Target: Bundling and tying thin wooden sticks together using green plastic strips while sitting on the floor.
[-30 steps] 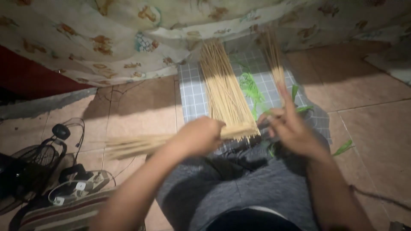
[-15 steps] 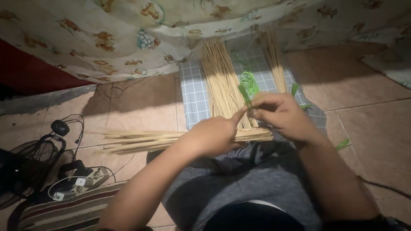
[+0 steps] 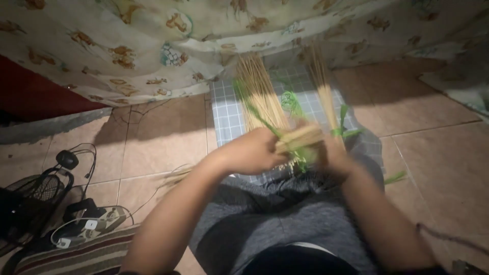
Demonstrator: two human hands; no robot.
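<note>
My left hand (image 3: 249,152) is closed around the butt end of a bundle of thin pale sticks (image 3: 300,138), held over my lap. My right hand (image 3: 333,155) is pressed against the same bundle from the right, with a green strip (image 3: 265,122) running from it up to the left. Both hands are blurred. Behind them, two loose piles of the same sticks (image 3: 257,91) lie on a blue-grey checked cloth (image 3: 224,109) on the floor, with more green strips (image 3: 291,102) among them.
A patterned fabric (image 3: 153,46) hangs across the back. Tan floor tiles (image 3: 163,137) spread left and right. At the left stand a small black fan (image 3: 30,191), headphones (image 3: 69,159) and tangled cables (image 3: 86,226). A striped mat (image 3: 76,257) lies at the lower left.
The stick bundle, held level across my lap before, now points its butt end up between my hands. A green strip has come up and stretches to the left. My right hand closed onto the bundle.
</note>
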